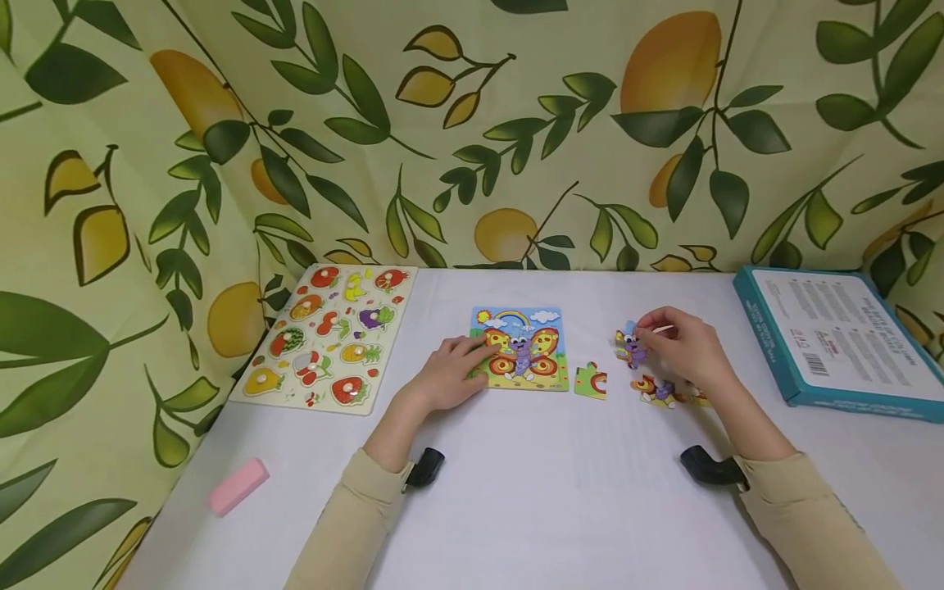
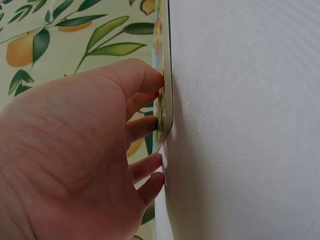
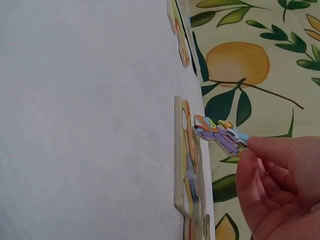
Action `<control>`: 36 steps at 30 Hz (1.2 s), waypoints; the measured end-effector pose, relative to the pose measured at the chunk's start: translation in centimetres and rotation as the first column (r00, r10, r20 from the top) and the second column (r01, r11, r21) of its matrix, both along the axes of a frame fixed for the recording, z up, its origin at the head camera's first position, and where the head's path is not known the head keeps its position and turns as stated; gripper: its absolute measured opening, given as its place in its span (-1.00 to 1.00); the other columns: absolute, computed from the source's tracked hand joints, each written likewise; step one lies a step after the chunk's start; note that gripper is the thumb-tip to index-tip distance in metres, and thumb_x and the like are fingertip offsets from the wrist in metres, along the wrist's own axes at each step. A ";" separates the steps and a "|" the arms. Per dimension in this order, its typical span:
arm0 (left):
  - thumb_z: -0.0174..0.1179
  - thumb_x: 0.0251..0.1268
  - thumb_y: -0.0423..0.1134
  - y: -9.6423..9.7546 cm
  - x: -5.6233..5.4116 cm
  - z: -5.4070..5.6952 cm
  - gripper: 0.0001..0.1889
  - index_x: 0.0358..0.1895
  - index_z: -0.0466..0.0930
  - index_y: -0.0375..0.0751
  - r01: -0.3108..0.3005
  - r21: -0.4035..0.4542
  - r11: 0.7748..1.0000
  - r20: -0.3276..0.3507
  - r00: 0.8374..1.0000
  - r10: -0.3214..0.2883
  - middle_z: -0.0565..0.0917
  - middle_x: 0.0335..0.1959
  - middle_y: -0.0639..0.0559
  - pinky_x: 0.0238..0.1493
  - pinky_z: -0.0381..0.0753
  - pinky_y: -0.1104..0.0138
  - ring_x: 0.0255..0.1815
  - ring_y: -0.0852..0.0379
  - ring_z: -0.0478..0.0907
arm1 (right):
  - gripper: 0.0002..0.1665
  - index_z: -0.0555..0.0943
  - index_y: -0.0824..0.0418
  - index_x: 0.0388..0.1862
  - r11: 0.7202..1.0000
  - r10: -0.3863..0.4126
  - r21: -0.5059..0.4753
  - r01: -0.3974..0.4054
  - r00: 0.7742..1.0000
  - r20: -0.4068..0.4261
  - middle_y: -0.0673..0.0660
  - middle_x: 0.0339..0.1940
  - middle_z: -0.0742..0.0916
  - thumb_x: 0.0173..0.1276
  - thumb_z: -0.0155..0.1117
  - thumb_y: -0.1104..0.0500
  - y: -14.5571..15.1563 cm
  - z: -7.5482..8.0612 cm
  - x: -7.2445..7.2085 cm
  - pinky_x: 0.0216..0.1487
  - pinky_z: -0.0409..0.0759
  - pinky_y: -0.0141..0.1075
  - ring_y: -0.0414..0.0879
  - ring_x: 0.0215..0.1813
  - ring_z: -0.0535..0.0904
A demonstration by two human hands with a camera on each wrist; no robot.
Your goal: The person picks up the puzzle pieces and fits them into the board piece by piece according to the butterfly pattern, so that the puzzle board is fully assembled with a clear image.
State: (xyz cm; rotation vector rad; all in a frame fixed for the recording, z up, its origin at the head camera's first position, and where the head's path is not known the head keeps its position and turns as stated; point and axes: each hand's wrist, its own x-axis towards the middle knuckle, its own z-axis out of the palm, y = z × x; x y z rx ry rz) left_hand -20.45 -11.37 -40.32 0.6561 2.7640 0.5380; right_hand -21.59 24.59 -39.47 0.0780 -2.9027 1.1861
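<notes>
My left hand (image 1: pixel 451 373) rests with its fingers on the left edge of a butterfly puzzle board (image 1: pixel 549 383), which lies flat on the white table. In the left wrist view, thumb and fingertips touch the board's edge and the cloth. To the right, my right hand (image 1: pixel 687 344) pinches a purple and yellow puzzle piece (image 3: pixel 220 136) between thumb and fingertips, raised above the table. Under that hand lie further puzzle pieces (image 1: pixel 659 393), partly hidden by it. A green and red puzzle piece (image 1: pixel 590 383) lies just right of the board.
A fruit peg puzzle board (image 1: pixel 376 373) lies at the left back. Nearer the front left is a pink block (image 1: pixel 239 487). A teal and white box (image 1: pixel 848 336) lies at the right. Patterned cloth (image 1: pixel 472 139) hangs behind and along the left side.
</notes>
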 end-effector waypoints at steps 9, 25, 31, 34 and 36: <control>-0.01 0.44 -0.11 0.3 0.0 0.2 -0.43 0.50 0.24 0.10 0.008 -0.006 1.000 -0.003 1.000 -0.008 0.11 0.55 0.02 0.43 0.08 -0.04 0.50 -0.13 0.00 | -0.49 0.50 0.31 0.08 0.964 0.059 -0.266 -0.019 0.988 0.143 0.22 -0.11 0.68 0.41 0.24 -0.07 -2.0 0.2 0.1 -0.17 0.64 -0.41 -0.14 -0.20 0.65; -0.02 0.49 -0.18 0.5 -0.1 0.2 -0.44 0.51 0.18 -0.12 0.060 0.057 0.997 0.040 0.997 -0.063 0.08 0.56 0.00 0.48 0.05 0.18 0.55 0.02 -0.02 | -0.64 0.55 0.33 -0.01 0.884 0.201 -0.466 -0.042 0.934 0.296 0.05 -0.30 0.74 0.36 0.33 0.12 -10.4 -0.8 -2.9 -0.16 0.65 -0.40 -0.19 -0.29 0.65; -0.04 0.51 -0.15 0.6 -0.1 0.1 -0.43 0.52 0.15 -0.08 0.059 0.050 0.997 0.057 0.997 -0.061 0.07 0.56 0.03 0.48 0.04 0.20 0.55 0.06 -0.03 | -0.65 0.55 0.34 -0.02 0.888 0.191 -0.459 -0.026 0.929 0.317 0.07 -0.31 0.72 0.36 0.33 0.12 -11.5 -1.0 -4.1 -0.18 0.64 -0.42 -0.19 -0.30 0.64; -0.05 0.52 -0.14 0.5 -0.1 0.2 -0.43 0.53 0.14 -0.09 0.050 0.050 0.997 0.067 0.996 -0.054 0.06 0.57 0.04 0.48 0.04 0.20 0.55 0.08 -0.04 | -0.67 0.56 0.34 -0.03 0.894 0.188 -0.447 -0.033 0.933 0.308 0.09 -0.31 0.72 0.37 0.32 0.14 -12.1 -1.0 -4.6 -0.20 0.64 -0.41 -0.18 -0.32 0.63; -0.05 0.52 -0.14 0.4 -0.1 0.3 -0.43 0.53 0.13 -0.09 0.049 0.054 0.997 0.071 0.996 -0.053 0.06 0.57 0.04 0.48 0.03 0.21 0.56 0.09 -0.04 | -0.69 0.56 0.34 -0.04 0.902 0.189 -0.430 -0.048 0.938 0.292 0.10 -0.32 0.71 0.37 0.31 0.15 -12.4 -1.0 -4.8 -0.23 0.64 -0.41 -0.18 -0.34 0.63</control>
